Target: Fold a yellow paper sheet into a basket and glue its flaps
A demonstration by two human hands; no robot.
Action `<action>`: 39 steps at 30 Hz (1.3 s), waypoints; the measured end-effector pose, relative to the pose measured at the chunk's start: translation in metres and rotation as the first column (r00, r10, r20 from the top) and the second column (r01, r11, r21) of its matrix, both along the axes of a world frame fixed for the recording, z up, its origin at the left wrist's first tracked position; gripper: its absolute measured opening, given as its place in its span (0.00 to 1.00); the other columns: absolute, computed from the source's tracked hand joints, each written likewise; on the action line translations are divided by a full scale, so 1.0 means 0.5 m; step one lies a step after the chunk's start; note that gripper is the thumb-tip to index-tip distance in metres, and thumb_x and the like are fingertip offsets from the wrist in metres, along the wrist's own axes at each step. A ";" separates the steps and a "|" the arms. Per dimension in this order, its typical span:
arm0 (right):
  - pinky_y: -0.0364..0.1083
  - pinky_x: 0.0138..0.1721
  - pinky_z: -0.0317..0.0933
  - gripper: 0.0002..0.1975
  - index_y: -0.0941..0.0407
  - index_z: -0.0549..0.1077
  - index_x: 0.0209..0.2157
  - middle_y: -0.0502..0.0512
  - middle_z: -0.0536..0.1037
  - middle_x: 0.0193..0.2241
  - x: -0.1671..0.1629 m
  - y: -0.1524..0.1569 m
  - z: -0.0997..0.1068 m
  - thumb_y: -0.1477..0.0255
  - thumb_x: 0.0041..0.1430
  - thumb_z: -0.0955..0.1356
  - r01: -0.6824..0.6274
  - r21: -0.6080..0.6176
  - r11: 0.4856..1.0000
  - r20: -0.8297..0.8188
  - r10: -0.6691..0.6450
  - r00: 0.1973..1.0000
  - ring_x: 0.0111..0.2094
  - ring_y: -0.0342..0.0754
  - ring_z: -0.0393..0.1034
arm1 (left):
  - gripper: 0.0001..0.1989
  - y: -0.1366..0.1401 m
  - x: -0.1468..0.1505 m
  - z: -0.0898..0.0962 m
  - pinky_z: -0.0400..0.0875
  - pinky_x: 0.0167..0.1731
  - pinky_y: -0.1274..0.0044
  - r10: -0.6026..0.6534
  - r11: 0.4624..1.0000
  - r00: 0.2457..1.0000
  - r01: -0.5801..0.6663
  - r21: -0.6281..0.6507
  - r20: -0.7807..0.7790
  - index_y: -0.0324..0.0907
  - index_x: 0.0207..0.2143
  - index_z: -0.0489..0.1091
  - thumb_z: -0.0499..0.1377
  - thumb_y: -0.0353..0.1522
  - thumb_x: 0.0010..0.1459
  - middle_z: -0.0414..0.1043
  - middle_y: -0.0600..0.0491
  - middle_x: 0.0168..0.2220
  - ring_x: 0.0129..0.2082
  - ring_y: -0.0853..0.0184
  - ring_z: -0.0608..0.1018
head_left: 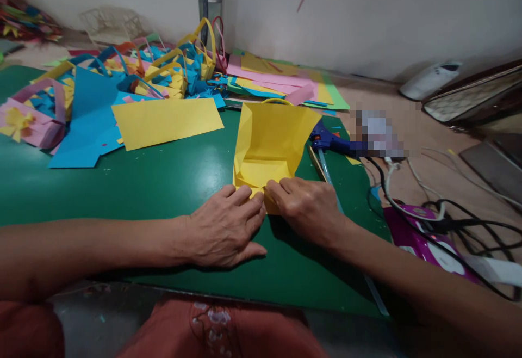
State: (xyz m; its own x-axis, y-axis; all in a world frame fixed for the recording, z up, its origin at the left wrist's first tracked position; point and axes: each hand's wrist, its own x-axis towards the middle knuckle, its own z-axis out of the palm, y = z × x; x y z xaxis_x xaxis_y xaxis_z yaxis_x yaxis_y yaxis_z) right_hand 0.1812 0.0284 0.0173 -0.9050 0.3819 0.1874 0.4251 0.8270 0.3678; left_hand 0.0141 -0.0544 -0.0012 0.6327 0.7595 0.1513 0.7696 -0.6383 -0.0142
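A partly folded yellow paper box (267, 137) stands on the green table, its far wall upright and its near side low. My left hand (228, 224) bends its fingers over the near left edge of the paper, with the thumb sticking out over the table. Close beside it, my right hand (308, 205) is closed on the near right edge, its fingertips almost touching the left ones. The folds under both sets of fingers are partly hidden. Left of the box lies a flat yellow paper sheet (169, 122).
Blue paper (87, 124) and a pink paper basket (43, 118) lie left, with several colourful baskets behind. A blue glue gun (330, 140) rests at the right by a pale glue stick (324, 165). Stacked coloured paper (281, 78) is at the back; cables (460, 227) tangle beyond the right edge.
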 end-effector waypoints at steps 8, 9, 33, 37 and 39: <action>0.44 0.23 0.39 0.09 0.58 0.71 0.29 0.51 0.69 0.17 0.015 -0.003 -0.008 0.78 0.55 0.60 -0.007 0.087 0.996 -0.027 0.010 1.000 0.21 0.45 0.60 | 0.28 0.001 0.000 0.001 0.59 0.36 0.68 -0.004 1.000 1.000 0.004 0.012 0.001 0.34 0.45 0.65 0.42 0.48 0.59 0.63 0.41 0.49 0.40 0.57 0.64; 0.44 0.23 0.39 0.09 0.59 0.71 0.29 0.51 0.69 0.17 0.016 -0.003 -0.009 0.78 0.55 0.60 -0.012 0.086 0.996 -0.022 0.014 1.000 0.21 0.45 0.60 | 0.28 0.001 -0.001 0.001 0.59 0.36 0.67 -0.003 1.000 1.000 0.003 0.012 0.001 0.34 0.45 0.65 0.42 0.48 0.59 0.63 0.41 0.49 0.40 0.57 0.64; 0.44 0.22 0.37 0.10 0.59 0.69 0.26 0.54 0.70 0.18 0.000 -0.004 0.005 0.80 0.53 0.59 0.032 -0.030 0.999 0.068 -0.030 0.997 0.21 0.45 0.61 | 0.28 0.001 0.000 0.004 0.59 0.36 0.67 -0.005 1.000 1.000 0.005 -0.021 0.011 0.34 0.45 0.65 0.42 0.48 0.59 0.62 0.41 0.49 0.40 0.56 0.64; 0.44 0.21 0.37 0.08 0.59 0.69 0.25 0.52 0.70 0.17 0.002 -0.002 0.002 0.80 0.54 0.60 0.019 -0.013 1.000 0.019 -0.019 1.000 0.21 0.45 0.62 | 0.27 0.002 -0.001 0.009 0.60 0.36 0.67 0.000 0.999 1.000 0.001 -0.051 0.023 0.33 0.46 0.64 0.43 0.47 0.59 0.61 0.41 0.50 0.40 0.57 0.64; 0.44 0.21 0.37 0.09 0.58 0.68 0.24 0.52 0.70 0.17 0.002 0.000 0.001 0.80 0.54 0.60 0.023 -0.004 1.000 0.005 -0.023 1.000 0.20 0.45 0.62 | 0.27 0.002 -0.002 0.009 0.60 0.35 0.67 -0.004 0.998 1.000 0.006 -0.066 0.028 0.34 0.46 0.64 0.43 0.47 0.59 0.60 0.41 0.51 0.40 0.56 0.64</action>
